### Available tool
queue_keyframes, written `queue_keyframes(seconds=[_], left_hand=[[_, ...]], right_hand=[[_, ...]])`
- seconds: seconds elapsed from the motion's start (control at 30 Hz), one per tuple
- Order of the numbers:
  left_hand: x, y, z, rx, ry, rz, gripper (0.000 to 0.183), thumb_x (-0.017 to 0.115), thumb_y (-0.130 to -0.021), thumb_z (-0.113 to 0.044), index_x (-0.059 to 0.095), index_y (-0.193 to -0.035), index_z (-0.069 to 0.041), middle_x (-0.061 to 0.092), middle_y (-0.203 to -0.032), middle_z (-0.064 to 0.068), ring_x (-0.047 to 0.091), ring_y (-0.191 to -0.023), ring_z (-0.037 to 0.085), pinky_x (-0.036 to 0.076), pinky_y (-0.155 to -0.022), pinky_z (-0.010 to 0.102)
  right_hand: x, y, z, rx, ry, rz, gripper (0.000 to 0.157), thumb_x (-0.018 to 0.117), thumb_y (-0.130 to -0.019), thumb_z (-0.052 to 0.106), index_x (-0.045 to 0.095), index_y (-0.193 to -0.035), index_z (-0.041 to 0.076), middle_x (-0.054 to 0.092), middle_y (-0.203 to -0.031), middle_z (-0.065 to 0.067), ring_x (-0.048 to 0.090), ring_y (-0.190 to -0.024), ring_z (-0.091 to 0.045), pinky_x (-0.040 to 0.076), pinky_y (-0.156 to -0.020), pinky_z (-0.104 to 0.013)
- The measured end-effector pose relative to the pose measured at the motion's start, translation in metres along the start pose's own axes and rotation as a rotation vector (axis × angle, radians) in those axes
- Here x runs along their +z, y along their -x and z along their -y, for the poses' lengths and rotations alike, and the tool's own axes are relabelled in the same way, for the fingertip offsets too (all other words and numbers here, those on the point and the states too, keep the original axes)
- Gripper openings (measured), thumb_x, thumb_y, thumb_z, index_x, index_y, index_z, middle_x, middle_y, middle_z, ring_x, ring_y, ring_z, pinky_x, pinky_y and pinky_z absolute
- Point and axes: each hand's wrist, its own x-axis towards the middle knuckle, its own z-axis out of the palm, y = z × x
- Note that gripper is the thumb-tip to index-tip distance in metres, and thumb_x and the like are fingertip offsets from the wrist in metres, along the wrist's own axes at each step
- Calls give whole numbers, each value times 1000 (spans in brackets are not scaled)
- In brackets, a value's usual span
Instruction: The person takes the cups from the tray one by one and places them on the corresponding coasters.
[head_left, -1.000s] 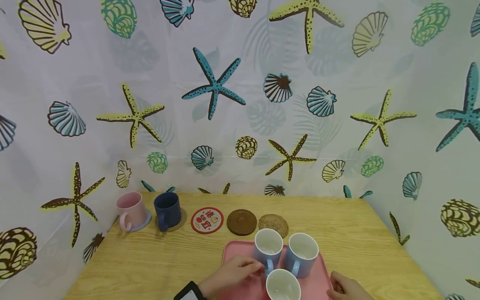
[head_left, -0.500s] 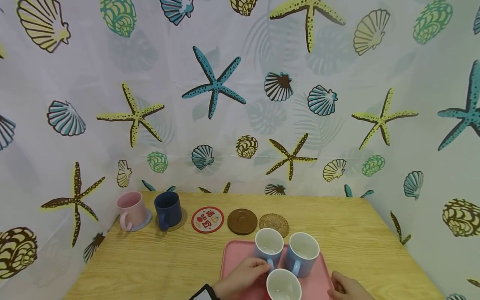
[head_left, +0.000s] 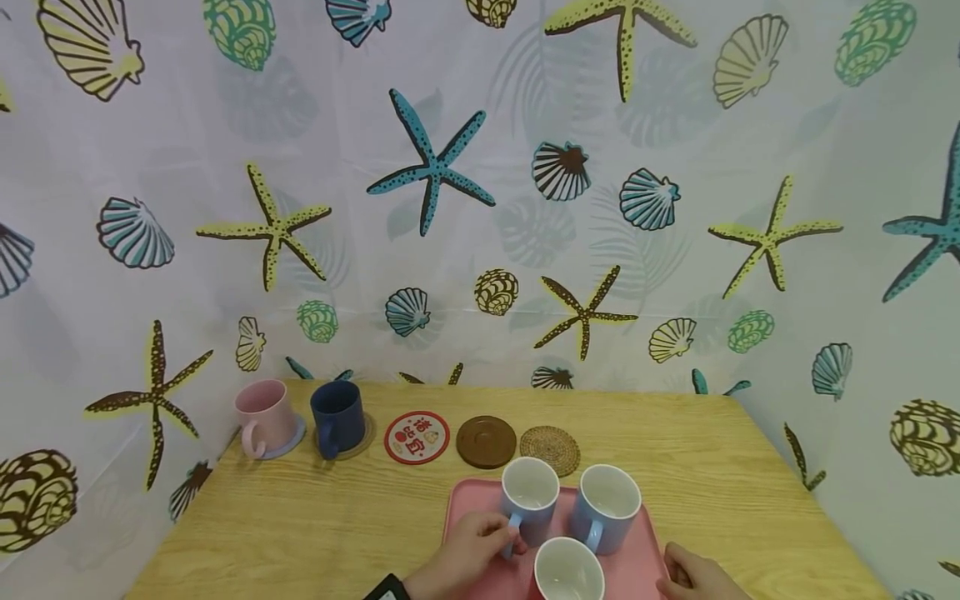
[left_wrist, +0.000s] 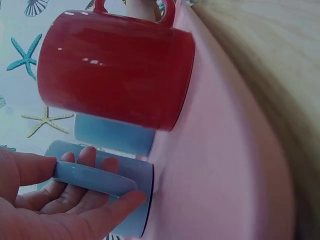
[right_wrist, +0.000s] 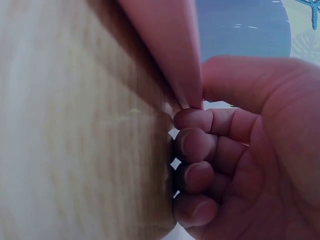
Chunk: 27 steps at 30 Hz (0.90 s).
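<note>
My left hand [head_left: 468,552] grips the handle [left_wrist: 95,179] of a light blue mug [head_left: 536,523], fingers threaded through the loop with the thumb against it. That mug stands over the back left of a pink tray [head_left: 626,575]. Another light blue mug [head_left: 615,529] is at its right on the tray. In front of them is a red mug [left_wrist: 115,67] with a white inside. My right hand [head_left: 697,573] pinches the tray's right edge between thumb and curled forefinger, as the right wrist view shows; the thumb lies on the inner side.
Behind the tray lie a woven coaster [head_left: 551,451], a brown round coaster [head_left: 486,442] and a red-rimmed coaster [head_left: 417,437]. Further left, a dark blue mug [head_left: 339,421] and a pink mug [head_left: 266,417] stand on coasters. A patterned curtain [head_left: 450,267] rises behind the wooden table [head_left: 322,508].
My left hand reached right to the back left blue mug and took its handle. The mug has since shifted slightly left, its handle turned leftward. My right hand stays at the tray's edge.
</note>
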Motion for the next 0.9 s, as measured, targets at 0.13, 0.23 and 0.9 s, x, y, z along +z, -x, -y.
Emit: queue_keyframes(seconds=[0.13, 0.23, 0.9], left_hand=[[-11, 3, -6, -6, 11, 3, 27, 53, -99, -14, 69, -90, 7, 69, -91, 19, 56, -78, 9, 49, -68, 22], [-19, 5, -12, -27, 10, -17, 27, 54, -99, -16, 69, -91, 5, 69, -91, 11, 56, -80, 10, 51, -71, 24], [-113, -17, -40, -22, -80, -296, 27, 53, -101, -18, 68, -99, 4, 69, -101, 14, 60, -91, 14, 55, -82, 38]], right_hand=[[-1, 1, 1, 23, -6, 11, 24, 56, -99, 26, 46, -84, 10, 40, -63, 12, 35, -53, 4, 30, -48, -17], [-2, 1, 2, 50, -5, 18, 24, 57, -98, 28, 47, -85, 10, 41, -63, 11, 37, -54, 3, 30, -48, -17], [-4, 1, 5, 95, 11, 8, 25, 59, -96, 29, 47, -84, 11, 41, -63, 9, 37, -53, 2, 29, -48, -17]])
